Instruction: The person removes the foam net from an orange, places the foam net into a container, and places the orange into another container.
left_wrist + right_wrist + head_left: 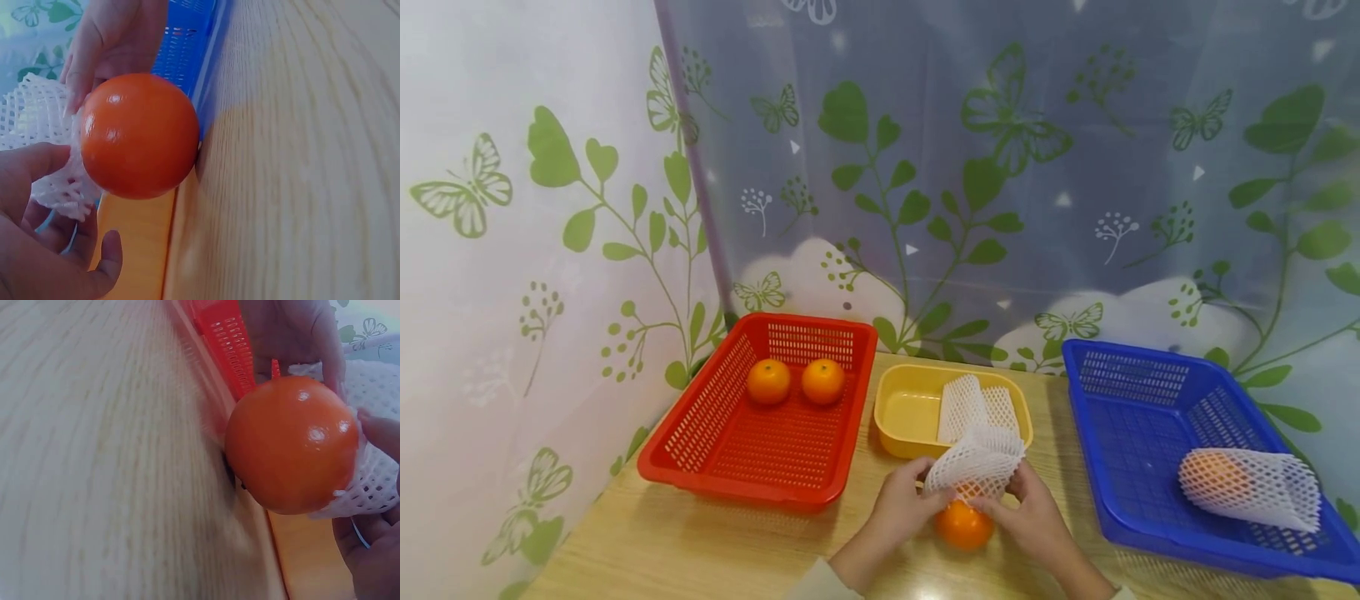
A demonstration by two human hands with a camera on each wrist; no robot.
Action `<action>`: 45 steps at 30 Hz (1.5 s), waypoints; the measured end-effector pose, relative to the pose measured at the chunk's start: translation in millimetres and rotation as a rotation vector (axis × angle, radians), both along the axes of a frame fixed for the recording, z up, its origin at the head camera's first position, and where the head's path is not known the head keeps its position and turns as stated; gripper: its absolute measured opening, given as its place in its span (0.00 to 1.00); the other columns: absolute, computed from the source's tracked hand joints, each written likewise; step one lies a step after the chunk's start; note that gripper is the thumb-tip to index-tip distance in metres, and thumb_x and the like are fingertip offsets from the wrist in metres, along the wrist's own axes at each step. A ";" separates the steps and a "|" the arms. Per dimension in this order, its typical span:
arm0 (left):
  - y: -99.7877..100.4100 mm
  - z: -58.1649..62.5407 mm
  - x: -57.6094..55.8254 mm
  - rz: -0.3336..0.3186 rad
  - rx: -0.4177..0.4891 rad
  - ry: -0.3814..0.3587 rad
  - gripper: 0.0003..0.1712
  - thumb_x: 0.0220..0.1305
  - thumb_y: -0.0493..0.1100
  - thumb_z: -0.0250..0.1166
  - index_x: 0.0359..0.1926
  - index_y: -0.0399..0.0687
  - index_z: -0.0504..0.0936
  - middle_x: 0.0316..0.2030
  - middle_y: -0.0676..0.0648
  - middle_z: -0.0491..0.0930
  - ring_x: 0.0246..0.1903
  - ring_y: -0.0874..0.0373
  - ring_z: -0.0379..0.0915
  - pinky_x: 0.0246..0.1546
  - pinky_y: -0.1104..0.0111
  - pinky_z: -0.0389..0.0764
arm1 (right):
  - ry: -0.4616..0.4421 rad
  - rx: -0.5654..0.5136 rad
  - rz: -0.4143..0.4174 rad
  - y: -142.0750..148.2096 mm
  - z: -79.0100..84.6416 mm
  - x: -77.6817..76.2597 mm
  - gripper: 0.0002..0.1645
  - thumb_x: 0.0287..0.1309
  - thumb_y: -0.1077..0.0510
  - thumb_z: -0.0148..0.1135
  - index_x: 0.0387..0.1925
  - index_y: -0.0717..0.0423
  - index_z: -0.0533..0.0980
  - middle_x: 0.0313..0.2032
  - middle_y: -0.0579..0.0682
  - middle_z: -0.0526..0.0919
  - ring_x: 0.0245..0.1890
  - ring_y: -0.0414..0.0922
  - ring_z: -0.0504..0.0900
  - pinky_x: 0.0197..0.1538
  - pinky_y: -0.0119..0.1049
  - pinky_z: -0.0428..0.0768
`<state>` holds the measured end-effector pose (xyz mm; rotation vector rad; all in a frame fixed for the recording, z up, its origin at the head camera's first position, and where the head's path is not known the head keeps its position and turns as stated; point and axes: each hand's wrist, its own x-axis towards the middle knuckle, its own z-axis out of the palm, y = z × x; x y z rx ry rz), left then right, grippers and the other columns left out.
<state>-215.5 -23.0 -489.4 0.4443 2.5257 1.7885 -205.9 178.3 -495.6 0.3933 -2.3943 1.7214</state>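
An orange [964,527] rests on the wooden table, its far side inside the mouth of a white foam net sleeve [981,458]. My left hand [904,502] pinches the sleeve's left edge between thumb and fingers. On the opposite side my right hand [1032,510] grips the sleeve's rim, thumb close to the fruit. In the left wrist view the orange [140,136] shows bare and glossy, with the netting [47,119] bunched against one side. The right wrist view shows the sleeve [375,469] around the orange's [290,444] edge.
Left stands a red basket [752,492] with two oranges [796,382]. Behind my hands a yellow bin [906,417] holds more net sleeves [966,404]. At right, a blue basket [1138,467] contains an orange wrapped in a net sleeve [1251,489]. A printed curtain [925,125] hangs behind.
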 end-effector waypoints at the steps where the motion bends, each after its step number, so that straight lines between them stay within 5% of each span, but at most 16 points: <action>1: 0.1 -0.4 0.4 -0.004 -0.015 0.009 0.18 0.55 0.41 0.72 0.46 0.43 0.81 0.40 0.50 0.80 0.41 0.58 0.75 0.43 0.66 0.79 | 0.003 0.003 -0.006 -0.3 -0.2 0.1 0.34 0.49 0.62 0.74 0.58 0.58 0.70 0.50 0.51 0.81 0.46 0.37 0.79 0.51 0.34 0.77; 10: 1.7 -7.8 2.0 -0.250 -0.058 0.052 0.39 0.54 0.48 0.75 0.64 0.50 0.68 0.55 0.52 0.74 0.54 0.62 0.69 0.59 0.64 0.70 | 0.003 0.020 -0.053 -2.8 0.2 -0.4 0.31 0.48 0.62 0.75 0.53 0.60 0.72 0.45 0.51 0.82 0.43 0.36 0.79 0.48 0.33 0.78; 17: 8.6 -8.4 3.4 -0.145 -0.121 0.026 0.48 0.50 0.55 0.76 0.69 0.55 0.62 0.61 0.55 0.70 0.60 0.60 0.66 0.63 0.58 0.67 | 0.041 0.015 -0.053 -7.2 4.0 -2.9 0.33 0.49 0.62 0.75 0.56 0.61 0.70 0.49 0.52 0.81 0.47 0.35 0.78 0.50 0.31 0.77; 22: 9.7 -8.1 5.9 -0.103 -0.139 -0.022 0.54 0.48 0.54 0.77 0.72 0.55 0.57 0.64 0.52 0.68 0.62 0.55 0.65 0.64 0.53 0.66 | 0.039 0.069 -0.190 -12.6 8.3 -2.7 0.28 0.49 0.63 0.74 0.51 0.65 0.73 0.45 0.56 0.83 0.42 0.32 0.78 0.45 0.28 0.78; 28: 6.4 -2.5 7.8 -0.115 -0.169 -0.094 0.61 0.48 0.53 0.78 0.76 0.57 0.49 0.58 0.46 0.74 0.55 0.50 0.71 0.56 0.52 0.73 | 0.056 -0.077 -0.295 -11.4 17.1 -14.3 0.29 0.51 0.68 0.71 0.54 0.69 0.70 0.48 0.63 0.80 0.42 0.28 0.77 0.43 0.20 0.77; 36: 3.1 4.6 9.4 -0.196 -0.323 -0.023 0.38 0.50 0.53 0.76 0.62 0.47 0.75 0.52 0.49 0.78 0.49 0.57 0.73 0.52 0.62 0.75 | 0.058 -0.069 -0.286 -7.0 33.0 -27.6 0.32 0.54 0.66 0.70 0.58 0.67 0.67 0.51 0.61 0.79 0.43 0.26 0.75 0.45 0.17 0.75; 45: 1.4 9.8 9.6 -0.225 -0.357 -0.026 0.35 0.50 0.52 0.77 0.59 0.52 0.76 0.53 0.50 0.76 0.51 0.57 0.71 0.55 0.60 0.73 | 0.030 -0.027 -0.246 -5.7 44.2 -51.9 0.25 0.60 0.64 0.65 0.56 0.68 0.68 0.49 0.64 0.79 0.40 0.31 0.78 0.40 0.20 0.77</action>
